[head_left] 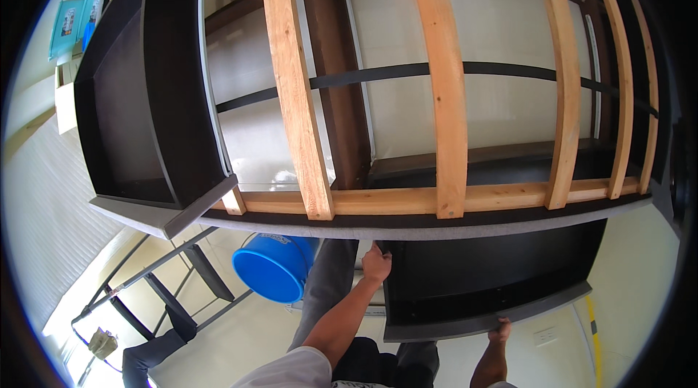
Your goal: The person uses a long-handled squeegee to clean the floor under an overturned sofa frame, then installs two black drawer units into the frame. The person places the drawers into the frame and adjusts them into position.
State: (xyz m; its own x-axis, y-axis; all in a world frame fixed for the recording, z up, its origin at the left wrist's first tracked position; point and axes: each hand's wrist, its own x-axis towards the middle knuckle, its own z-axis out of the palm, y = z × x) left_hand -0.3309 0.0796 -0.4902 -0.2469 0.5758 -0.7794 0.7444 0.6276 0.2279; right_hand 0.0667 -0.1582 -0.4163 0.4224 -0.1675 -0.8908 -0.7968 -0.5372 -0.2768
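In front of my body is a black drawer (pixel 494 264) with a grey front panel (pixel 487 313), partly under the edge of a bed frame (pixel 407 232). My left hand (pixel 376 264) is closed on the top edge of the drawer's left side, near the frame. Lower and to the right, my right hand (pixel 500 330) grips the front panel's edge, its fingers curled over it. The drawer's far end lies beneath the frame; part of it shows between the slats.
Wooden slats (pixel 443 97) and a dark cross strap (pixel 392 72) span the frame. Another black drawer (pixel 120 108) sticks out at the left. A blue bucket (pixel 269 272) stands beside my left leg, with a metal ladder (pixel 171 301) farther left. A yellow strip (pixel 592 330) is at right.
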